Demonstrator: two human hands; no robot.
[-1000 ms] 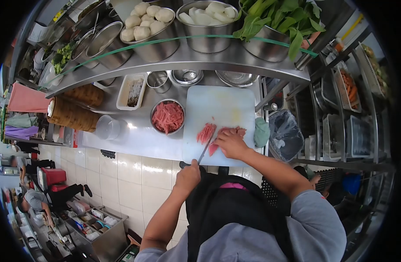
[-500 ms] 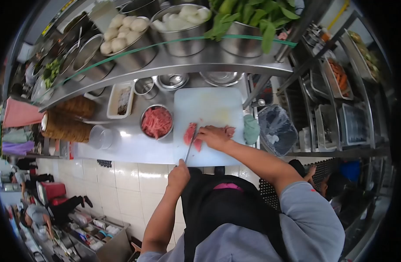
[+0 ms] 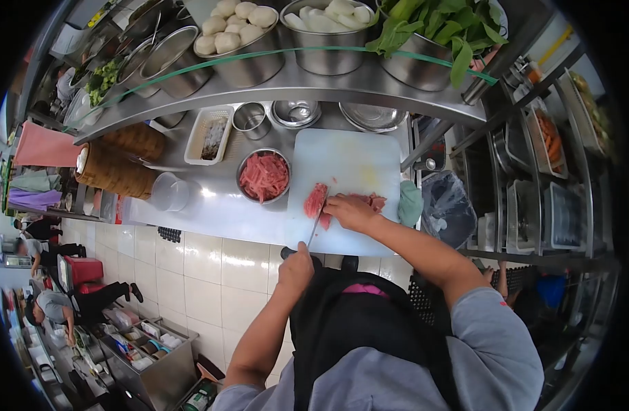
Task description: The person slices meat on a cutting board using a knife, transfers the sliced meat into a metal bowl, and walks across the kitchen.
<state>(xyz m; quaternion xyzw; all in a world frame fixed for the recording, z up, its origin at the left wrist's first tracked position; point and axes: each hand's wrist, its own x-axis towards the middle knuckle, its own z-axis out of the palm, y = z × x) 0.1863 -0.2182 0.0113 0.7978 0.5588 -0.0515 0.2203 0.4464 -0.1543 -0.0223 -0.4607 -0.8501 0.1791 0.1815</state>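
Observation:
My left hand [image 3: 297,269] is closed round the handle of a knife [image 3: 316,225] at the front edge of a white cutting board [image 3: 342,151]. The blade points away from me, between a small pile of cut raw meat [image 3: 314,201] and my right hand [image 3: 351,213]. Curled fingers of that hand press on raw meat beside the blade, partly hiding it. More red meat pieces [image 3: 373,201] lie behind the right hand. Left of the board stands a metal bowl of sliced raw meat [image 3: 264,176].
A green cloth [image 3: 410,203] lies at the board's right, beside a plastic-lined bin [image 3: 448,211]. Overhead, a metal shelf [image 3: 287,103] carries pots of vegetables. A white basket [image 3: 209,135], a clear container [image 3: 170,192] and bamboo steamers [image 3: 116,170] stand left. Co-workers are at far left.
My view has shifted, so the board, bowl and shelf sit further right in the picture. Both hands keep their hold; the knife stays against the meat.

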